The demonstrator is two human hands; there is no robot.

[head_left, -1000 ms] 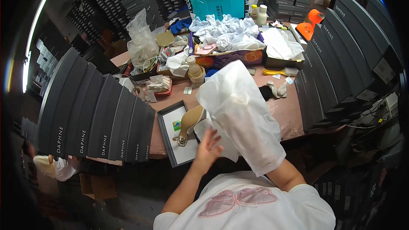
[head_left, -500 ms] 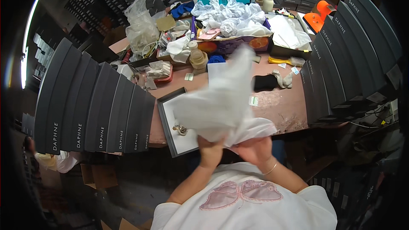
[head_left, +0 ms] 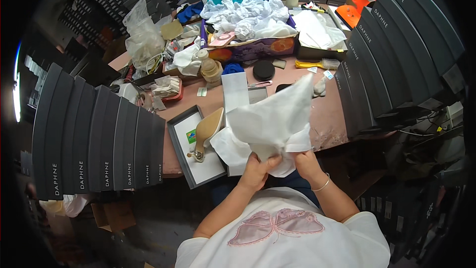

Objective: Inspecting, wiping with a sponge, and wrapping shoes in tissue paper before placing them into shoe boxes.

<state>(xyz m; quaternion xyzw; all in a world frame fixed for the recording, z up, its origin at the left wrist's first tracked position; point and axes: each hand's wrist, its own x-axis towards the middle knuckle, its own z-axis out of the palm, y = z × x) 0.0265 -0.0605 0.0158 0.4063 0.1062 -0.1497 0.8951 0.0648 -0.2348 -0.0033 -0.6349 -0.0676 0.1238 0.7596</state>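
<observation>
My left hand (head_left: 258, 170) is closed on the lower edge of a crumpled white sheet of tissue paper (head_left: 270, 119), its thumb lying on top. My right hand (head_left: 307, 165) grips the same sheet at the right, some fingers hidden by its folds. The sheet stands up in a peak over the table's front edge. Left of it, a beige heeled shoe (head_left: 208, 126) with a shiny ornament lies sole outward in an open grey shoebox part (head_left: 191, 179) with a white bottom. More white paper (head_left: 235, 89) rises behind the sheet; another grey box shows partly there.
Stacks of dark grey shoeboxes stand at left (head_left: 94, 144) and right (head_left: 391, 64). A purple carton (head_left: 248, 52) heaped with crumpled paper sits at the back. Nearby are a bottle (head_left: 210, 72), a round black tin (head_left: 264, 70) and a yellow-handled brush (head_left: 317, 64).
The sheet has swung right and lower, baring the shoe in the box and the paper behind. Both hands still hold it. The whole view has shifted slightly.
</observation>
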